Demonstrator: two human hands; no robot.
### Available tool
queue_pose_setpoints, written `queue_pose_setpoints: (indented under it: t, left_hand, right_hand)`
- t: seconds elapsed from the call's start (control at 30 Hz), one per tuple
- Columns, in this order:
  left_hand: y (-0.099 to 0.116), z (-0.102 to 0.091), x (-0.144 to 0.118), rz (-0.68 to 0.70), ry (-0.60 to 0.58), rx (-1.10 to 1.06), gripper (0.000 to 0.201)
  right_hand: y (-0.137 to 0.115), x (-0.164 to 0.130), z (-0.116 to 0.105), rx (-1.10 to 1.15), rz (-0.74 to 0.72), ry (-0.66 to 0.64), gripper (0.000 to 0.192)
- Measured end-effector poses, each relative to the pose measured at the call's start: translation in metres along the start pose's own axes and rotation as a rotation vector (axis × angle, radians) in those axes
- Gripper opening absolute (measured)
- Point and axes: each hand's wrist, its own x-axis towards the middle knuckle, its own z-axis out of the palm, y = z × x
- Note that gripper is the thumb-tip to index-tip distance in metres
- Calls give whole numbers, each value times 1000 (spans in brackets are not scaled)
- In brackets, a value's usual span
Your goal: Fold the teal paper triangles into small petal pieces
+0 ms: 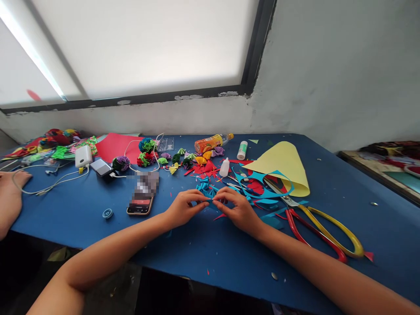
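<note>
My left hand and my right hand meet at the middle of the blue table. Between their fingertips they pinch a small piece of blue paper. Just beyond the fingers lies a small pile of folded blue paper pieces. More blue paper offcuts with cut-out holes lie to the right of my right hand.
Large red-and-yellow-handled scissors lie at right, near a curled yellow sheet. A phone lies left of my hands, with a power bank and cables. Paper flowers, glue bottles, an orange bottle. Another person's hand rests far left.
</note>
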Motion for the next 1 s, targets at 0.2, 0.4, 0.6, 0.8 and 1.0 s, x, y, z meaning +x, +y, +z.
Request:
queue_pose_setpoints:
  t: [0.2,0.4,0.6,0.8,1.0]
  left_hand:
    - [-5,-2,1,29,-67,-31,29]
    - [-6,2,-1,15,11,11,32]
    - [-5,3,-2,13,33,-3,29]
    - [-6,2,-3,-27,-38,-72,31]
    - [-6,2,-3,-7,-59,-94,30]
  right_hand:
    - [3,0,0,-2,-28,-4,22]
    - [1,0,0,-31,-42,-24,23]
    - [-1,-1,1,-6,-29,-34,24]
    - [1,-1,0,-9,-22,-20,24]
    - [0,1,0,-28,-32,0,23]
